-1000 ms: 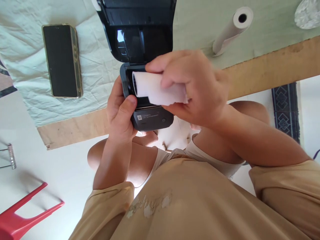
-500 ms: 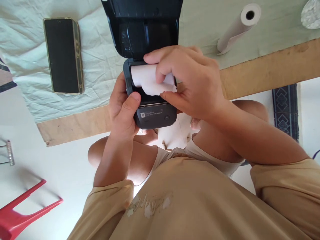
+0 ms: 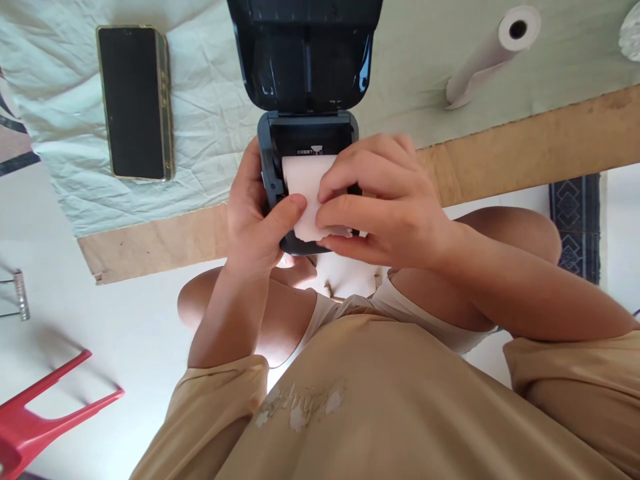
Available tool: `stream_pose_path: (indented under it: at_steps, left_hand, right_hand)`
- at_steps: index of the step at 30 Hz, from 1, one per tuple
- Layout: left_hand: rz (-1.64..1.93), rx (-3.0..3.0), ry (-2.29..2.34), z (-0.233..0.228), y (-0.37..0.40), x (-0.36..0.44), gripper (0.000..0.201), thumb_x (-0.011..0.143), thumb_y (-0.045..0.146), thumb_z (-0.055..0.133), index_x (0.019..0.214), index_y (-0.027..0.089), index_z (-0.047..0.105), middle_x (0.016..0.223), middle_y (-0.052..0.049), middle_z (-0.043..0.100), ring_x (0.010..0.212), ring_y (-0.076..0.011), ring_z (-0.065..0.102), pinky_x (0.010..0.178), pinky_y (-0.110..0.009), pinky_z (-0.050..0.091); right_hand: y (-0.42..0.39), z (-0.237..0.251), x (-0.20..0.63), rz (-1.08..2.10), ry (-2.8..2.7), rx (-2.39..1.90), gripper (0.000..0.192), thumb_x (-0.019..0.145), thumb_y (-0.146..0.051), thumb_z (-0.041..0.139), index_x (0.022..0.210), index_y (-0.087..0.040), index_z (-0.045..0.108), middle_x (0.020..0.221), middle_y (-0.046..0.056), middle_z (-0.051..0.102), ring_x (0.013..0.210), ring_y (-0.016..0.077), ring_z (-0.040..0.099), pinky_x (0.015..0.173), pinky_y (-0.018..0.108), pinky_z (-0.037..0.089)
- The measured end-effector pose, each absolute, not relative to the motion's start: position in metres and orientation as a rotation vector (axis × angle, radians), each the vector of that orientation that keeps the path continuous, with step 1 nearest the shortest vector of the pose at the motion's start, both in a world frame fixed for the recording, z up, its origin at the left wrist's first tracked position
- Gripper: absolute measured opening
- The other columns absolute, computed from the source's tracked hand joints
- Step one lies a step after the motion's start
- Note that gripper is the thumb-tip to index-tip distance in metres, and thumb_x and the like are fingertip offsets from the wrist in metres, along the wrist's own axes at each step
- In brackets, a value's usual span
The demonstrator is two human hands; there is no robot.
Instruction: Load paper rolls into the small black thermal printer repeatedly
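Note:
A small dark portable printer is held at the table's front edge with its black lid swung wide back. My left hand grips the printer's left side, its thumb lying on the paper near the front. Inside, over the front part of the compartment, sits a white paper roll with a torn loose end hanging toward me. My right hand pinches this roll and its loose end from the right. The printer's front panel is mostly covered by paper and fingers.
On the cloth-covered table, a phone in a clear case lies at left. A second paper roll lies at right, near crumpled clear plastic. The table's wooden edge runs in front. A red stool stands lower left.
The paper roll has come forward in the compartment, baring printed markings behind it. My right hand moved toward me with it. My left thumb shifted onto the paper.

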State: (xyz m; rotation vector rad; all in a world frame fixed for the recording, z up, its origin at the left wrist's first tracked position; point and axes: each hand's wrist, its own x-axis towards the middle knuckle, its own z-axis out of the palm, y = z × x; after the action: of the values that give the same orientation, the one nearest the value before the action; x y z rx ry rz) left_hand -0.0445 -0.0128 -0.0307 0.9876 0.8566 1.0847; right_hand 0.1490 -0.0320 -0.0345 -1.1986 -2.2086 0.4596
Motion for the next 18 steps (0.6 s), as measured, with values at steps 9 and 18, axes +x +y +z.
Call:
stream_pose_path:
  at_steps: [9, 18]
  left_hand:
    - [1.167, 1.291, 0.543, -0.089, 0.01, -0.056, 0.087, 0.06, 0.049, 0.1, 0.138, 0.034, 0.062, 0.13, 0.0, 0.077, 0.106, -0.0192, 0.076, 0.082, -0.028, 0.066]
    - [1.182, 1.321, 0.55, -0.119, 0.019, -0.068, 0.097, 0.061, 0.055, 0.097, 0.145, 0.034, 0.052, 0.135, -0.004, 0.073, 0.114, -0.0233, 0.077, 0.086, -0.032, 0.065]
  right_hand:
    - [-0.029, -0.029, 0.158, 0.092, -2.063, -1.262, 0.037, 0.1, -0.051, 0.049, 0.113, -0.02, 0.064, 0.121, 0.005, 0.062, 0.115, 0.0085, 0.055, 0.097, 0.029, 0.045]
    - [-0.016, -0.031, 0.164, 0.313, -1.835, -0.985, 0.038, 0.095, -0.05, 0.062, 0.114, -0.017, 0.063, 0.116, 0.001, 0.065, 0.116, 0.0044, 0.06, 0.106, 0.024, 0.054]
